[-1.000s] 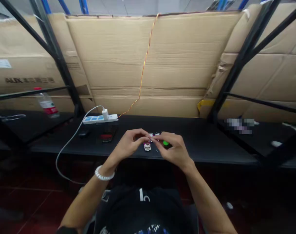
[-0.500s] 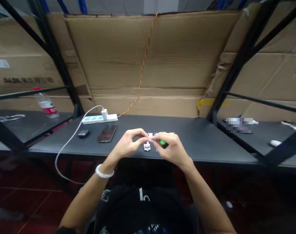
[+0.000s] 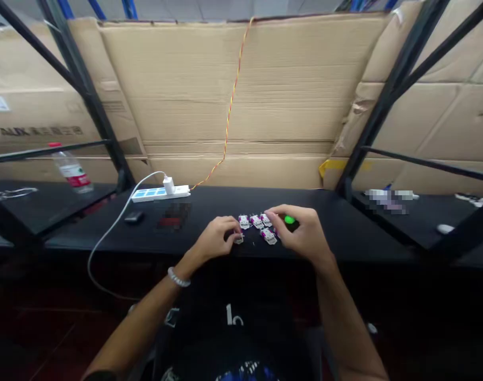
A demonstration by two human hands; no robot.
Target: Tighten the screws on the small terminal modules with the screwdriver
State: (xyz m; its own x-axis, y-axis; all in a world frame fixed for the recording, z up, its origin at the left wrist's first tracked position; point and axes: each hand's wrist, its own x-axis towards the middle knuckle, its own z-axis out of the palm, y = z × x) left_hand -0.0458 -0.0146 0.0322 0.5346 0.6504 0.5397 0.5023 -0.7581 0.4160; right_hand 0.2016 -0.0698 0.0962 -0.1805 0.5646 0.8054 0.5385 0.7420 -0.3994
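Note:
Several small white-and-purple parts lie grouped on the black tabletop, among them a front part and a back-row part. My left hand is closed at the group's left end, its thumb and fingertips around a small white-and-purple part, mostly hidden. At the back right of the group, my right hand pinches with thumb and forefinger at another small white-and-purple part. A bright green round spot on a dark object shows within the curve of my right hand.
Behind the table stands a cardboard panel with a twisted wire hanging down. A white power strip with a charger, a small black object and a blurred-out phone lie left. Black frame posts flank the space.
My hands, fingertips together over the parts before, have moved apart: the left down to the left-end part, the right to the right. More of the grouped parts shows between them.

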